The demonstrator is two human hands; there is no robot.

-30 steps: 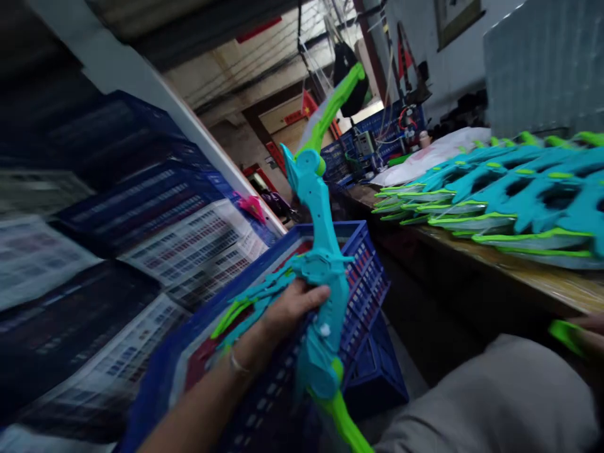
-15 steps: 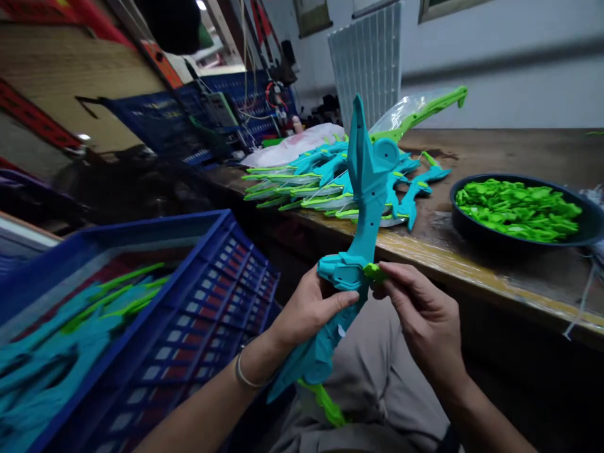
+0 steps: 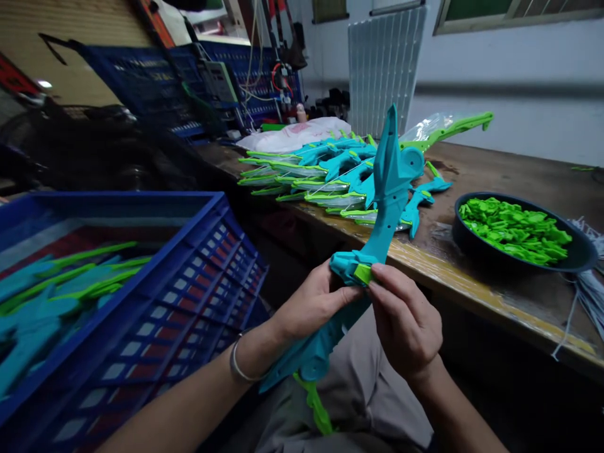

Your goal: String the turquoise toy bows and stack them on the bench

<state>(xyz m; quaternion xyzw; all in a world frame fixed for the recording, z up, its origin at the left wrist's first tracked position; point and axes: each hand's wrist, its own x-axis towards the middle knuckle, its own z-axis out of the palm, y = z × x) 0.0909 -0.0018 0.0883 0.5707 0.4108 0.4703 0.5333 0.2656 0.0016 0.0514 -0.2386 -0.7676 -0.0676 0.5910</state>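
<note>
Crate (image 3: 132,288) left — bow (image 3: 385,226) between — bowl (image 3: 582,251) right, on table (image 3: 500,173).

And there's 1 ribbed panel (image 3: 385,69) tilted before the white wall (image 3: 472,63), 1 window (image 3: 521,14) high to its right, while over left a white sack (image 3: 299,133) slumps on the table (image 3: 486,171).

Bow (image 3: 391,217) moves from before the crate (image 3: 117,200) to over the lap (image 3: 361,371); right hand (image 3: 409,321) brings green clip (image 3: 363,274) from far right to bow's middle.
</note>
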